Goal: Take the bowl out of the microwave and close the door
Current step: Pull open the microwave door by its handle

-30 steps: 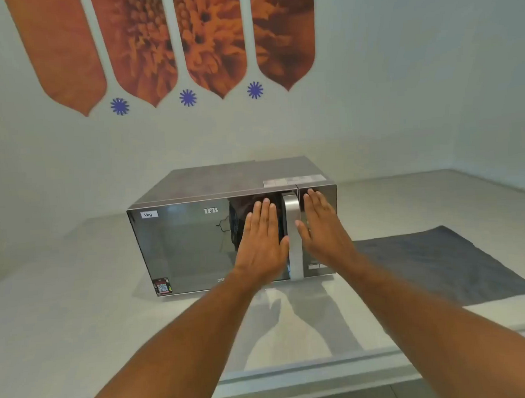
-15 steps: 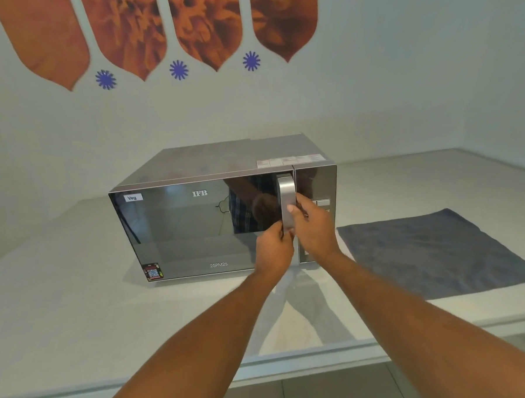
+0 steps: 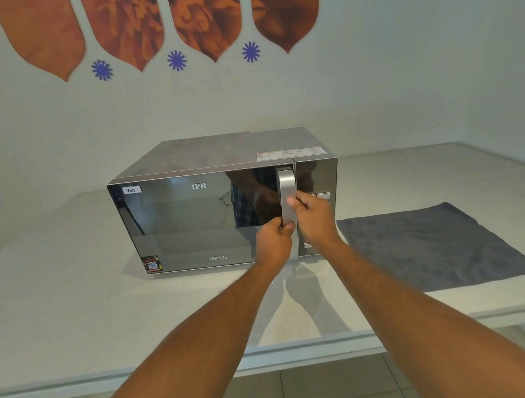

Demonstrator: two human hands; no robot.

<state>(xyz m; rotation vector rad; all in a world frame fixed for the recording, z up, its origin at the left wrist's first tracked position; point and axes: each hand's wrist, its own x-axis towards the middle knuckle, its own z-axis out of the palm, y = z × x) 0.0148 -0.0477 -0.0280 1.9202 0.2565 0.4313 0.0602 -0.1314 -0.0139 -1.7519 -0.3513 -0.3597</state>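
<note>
grey cloth [image 3: 434, 246] on white counter [image 3: 63, 300]

Mirrored dark glass microwave door [image 3: 195, 220] shows only reflections, interior hidden. Silver vertical door handle [image 3: 286, 194] lower part covered by both hands. Orange petal-shaped wall decals [image 3: 124, 29] cropped at top edge. Control panel text unreadable.

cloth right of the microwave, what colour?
Dark grey, plain, no pattern. The cloth lies flat on the counter; head view shows it.
</note>
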